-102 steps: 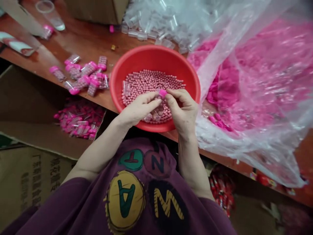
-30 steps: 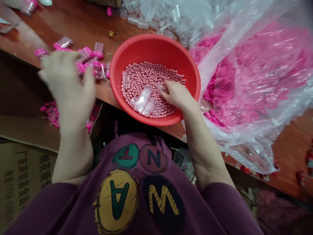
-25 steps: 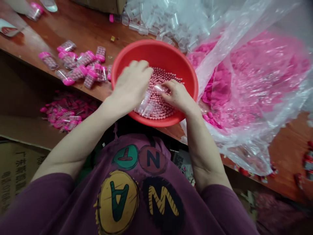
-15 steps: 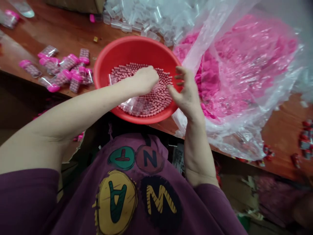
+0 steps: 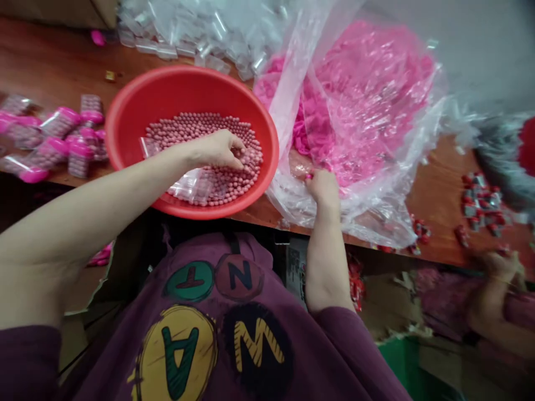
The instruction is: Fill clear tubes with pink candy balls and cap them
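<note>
A wide red plastic bowl [image 5: 137, 94] holds many small pink beads [image 5: 196, 125] and several clear tubes [image 5: 190, 186]. Over the beads, inside the bowl, is my left hand [image 5: 219, 150], its fingers curled; whatever they hold is hidden. To the right of the bowl, my right hand [image 5: 326, 186] is closed at the mouth of a clear plastic bag [image 5: 376, 220]. A bit of bright pink, a small cap [image 5: 309, 176], shows at its fingertips. The bag is full of pink caps [image 5: 355, 100].
Filled bead tubes with pink caps [image 5: 56, 133] lie left of the bowl. Behind it is a heap of clear tubes [image 5: 188, 28], with a cardboard box [image 5: 94, 11] at the back left. Small red items [image 5: 480, 203] lie at right, near another person's hand [image 5: 504, 267].
My right hand has moved from the bowl's right rim to the bag and closed. My left hand's fist has loosened somewhat over the beads. The whole view has shifted to the right.
</note>
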The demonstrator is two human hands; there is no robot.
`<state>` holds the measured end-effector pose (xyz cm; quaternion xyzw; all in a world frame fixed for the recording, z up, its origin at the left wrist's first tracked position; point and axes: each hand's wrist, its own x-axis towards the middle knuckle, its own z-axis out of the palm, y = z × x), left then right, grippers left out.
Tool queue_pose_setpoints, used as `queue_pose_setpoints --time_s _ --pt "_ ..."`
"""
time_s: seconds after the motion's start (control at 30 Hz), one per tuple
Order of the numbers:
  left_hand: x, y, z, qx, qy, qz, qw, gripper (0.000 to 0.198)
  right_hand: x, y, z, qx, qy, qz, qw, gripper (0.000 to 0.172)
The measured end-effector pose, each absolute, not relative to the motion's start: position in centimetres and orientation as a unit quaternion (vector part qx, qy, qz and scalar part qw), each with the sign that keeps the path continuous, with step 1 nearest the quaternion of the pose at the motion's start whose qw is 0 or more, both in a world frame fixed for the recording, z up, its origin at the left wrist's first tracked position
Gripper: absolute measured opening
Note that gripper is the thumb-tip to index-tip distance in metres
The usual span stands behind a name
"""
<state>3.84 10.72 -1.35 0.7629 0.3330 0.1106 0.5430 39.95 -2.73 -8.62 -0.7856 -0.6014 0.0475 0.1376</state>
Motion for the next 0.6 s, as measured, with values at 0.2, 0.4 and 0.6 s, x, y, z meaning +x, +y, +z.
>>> queue_pose_setpoints --time_s 0.2,0.4,0.6 --pt "-0.1 7.0 2.7 0.589 0.368 0.201 0.69 0.006 36.7 -0.9 -5.7 -0.762 -0.538 0.065 0.355 0.027" --pt "-1.3 3.1 2.7 0.379 0.314 0.288 0.822 0.014 27.5 1.4 -1.8 -0.565 -0.527 0.184 0.608 0.033" --pt "-1.6 1.8 1.6 0.271 0.31 0.364 0.836 0.026 20.7 1.7 -1.3 -0.528 -0.654 0.21 0.5 0.019"
